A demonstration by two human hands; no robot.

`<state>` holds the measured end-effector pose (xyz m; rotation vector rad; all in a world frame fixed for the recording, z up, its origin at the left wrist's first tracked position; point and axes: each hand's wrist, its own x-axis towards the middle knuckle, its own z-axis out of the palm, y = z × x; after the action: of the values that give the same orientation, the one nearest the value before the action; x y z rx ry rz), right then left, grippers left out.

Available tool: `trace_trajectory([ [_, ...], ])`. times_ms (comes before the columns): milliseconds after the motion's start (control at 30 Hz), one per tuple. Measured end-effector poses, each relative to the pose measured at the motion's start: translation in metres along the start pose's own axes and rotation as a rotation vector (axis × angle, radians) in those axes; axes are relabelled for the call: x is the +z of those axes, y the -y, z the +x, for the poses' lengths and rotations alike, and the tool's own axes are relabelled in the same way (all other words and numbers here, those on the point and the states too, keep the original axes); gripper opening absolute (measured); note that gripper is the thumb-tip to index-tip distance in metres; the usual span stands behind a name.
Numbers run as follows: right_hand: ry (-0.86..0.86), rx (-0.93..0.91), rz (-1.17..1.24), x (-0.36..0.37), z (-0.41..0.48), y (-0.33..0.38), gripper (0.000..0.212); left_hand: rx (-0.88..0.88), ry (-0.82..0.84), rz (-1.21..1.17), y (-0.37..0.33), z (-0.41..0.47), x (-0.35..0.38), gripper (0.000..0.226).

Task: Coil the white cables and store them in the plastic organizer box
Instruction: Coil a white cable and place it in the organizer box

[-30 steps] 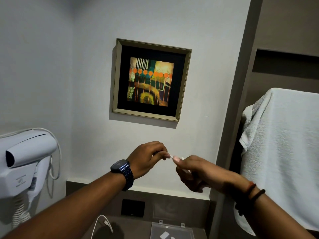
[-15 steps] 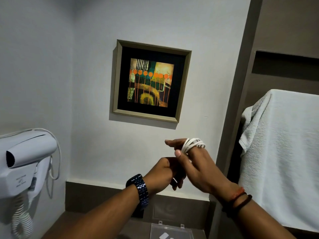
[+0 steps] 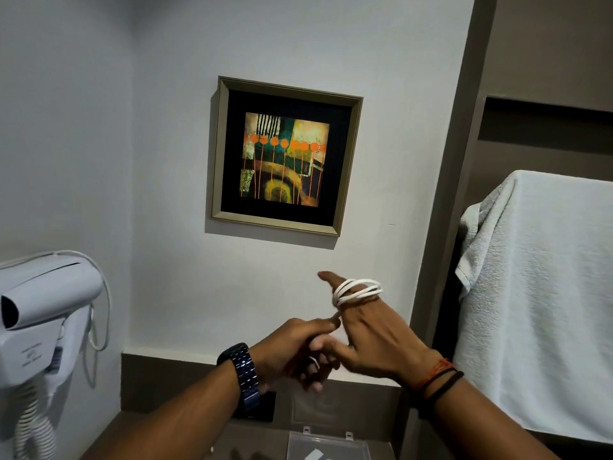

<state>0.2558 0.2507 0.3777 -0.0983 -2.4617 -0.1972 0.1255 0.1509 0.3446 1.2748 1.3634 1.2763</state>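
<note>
- Cable (image 3: 356,291): white, several loops wound round the extended fingers of the right hand (image 3: 374,336), which is open.
- Left hand (image 3: 295,350): pinching the cable's loose end just beside those fingers.
- Box (image 3: 326,446): clear plastic, on tabletop (image 3: 258,439) below; holds a small white item, can't tell what.

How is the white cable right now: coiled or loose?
Mostly coiled: the white cable loops around the right hand's fingers, and the left hand pinches its short free end.
</note>
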Motion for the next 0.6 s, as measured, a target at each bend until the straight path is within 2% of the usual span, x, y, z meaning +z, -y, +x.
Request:
trace_trajectory([
  [67, -0.029, 0.213, 0.23, -0.001, 0.001, -0.005, 0.071, 0.029, -0.049, 0.114, 0.001, -0.004, -0.012, 0.041],
  [133, -0.034, 0.405, 0.688, -0.006, 0.004, -0.011, 0.074, 0.129, -0.191, 0.151, 0.0, -0.003, -0.023, 0.029],
  [167, 0.022, 0.445, 0.934, -0.008, 0.005, -0.013, 0.076, 0.184, -0.259, 0.131, -0.002, -0.003, -0.026, 0.022],
  [233, 0.178, 0.397, 1.338, -0.012, 0.005, -0.013, 0.069, 0.274, -0.286, 0.075, -0.007, 0.002, -0.031, 0.01],
  [300, 0.278, 0.292, 1.589, -0.014, 0.005, -0.007, 0.052, 0.303, -0.136, 0.066, -0.011, 0.008, -0.029, 0.031],
  [367, 0.302, 0.245, 1.706, -0.016, 0.007, -0.003, 0.037, 0.304, 0.049, 0.047, -0.016, 0.011, -0.023, 0.04],
  [433, 0.303, 0.234, 1.754, -0.018, 0.007, -0.002, 0.03, 0.313, 0.159, -0.001, -0.019, 0.013, -0.018, 0.028],
  [533, 0.348, 0.21, 1.831, -0.02, 0.004, -0.005, 0.029, 0.331, 0.181, -0.055, -0.022, 0.014, -0.015, 0.016],
  [600, 0.387, 0.187, 1.844, -0.02, 0.002, -0.008, 0.031, 0.342, 0.124, -0.078, -0.022, 0.016, -0.015, 0.015],
])
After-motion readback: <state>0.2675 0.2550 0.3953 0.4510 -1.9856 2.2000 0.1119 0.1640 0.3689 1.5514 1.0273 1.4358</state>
